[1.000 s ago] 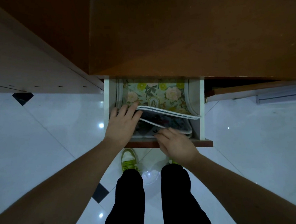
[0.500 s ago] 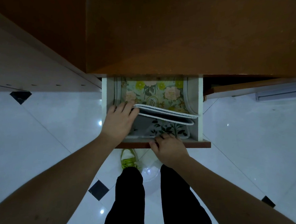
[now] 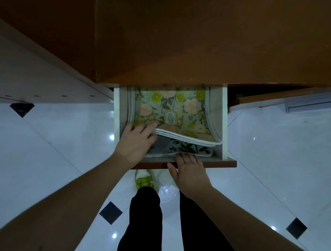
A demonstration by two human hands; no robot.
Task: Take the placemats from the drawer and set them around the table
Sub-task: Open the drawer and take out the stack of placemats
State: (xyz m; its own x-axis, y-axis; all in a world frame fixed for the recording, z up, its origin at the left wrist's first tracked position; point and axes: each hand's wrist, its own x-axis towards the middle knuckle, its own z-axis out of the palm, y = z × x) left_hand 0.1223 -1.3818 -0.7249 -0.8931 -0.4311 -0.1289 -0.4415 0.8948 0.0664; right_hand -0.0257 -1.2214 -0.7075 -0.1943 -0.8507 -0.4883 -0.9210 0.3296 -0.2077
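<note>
**Over the open drawer, hands among the placemats**

Below a brown wooden table (image 3: 213, 33), above glossy white floor tiles (image 3: 55, 162), the drawer (image 3: 224, 121) stands pulled out, floral placemats (image 3: 171, 109) stacked inside. The left hand (image 3: 136, 143) holds the upper mats' raised edge, thumb beneath. The right hand (image 3: 191, 174) curls its fingers over the drawer front onto the bottom mat. Since a second ago the right hand has drawn back toward the front.
</note>
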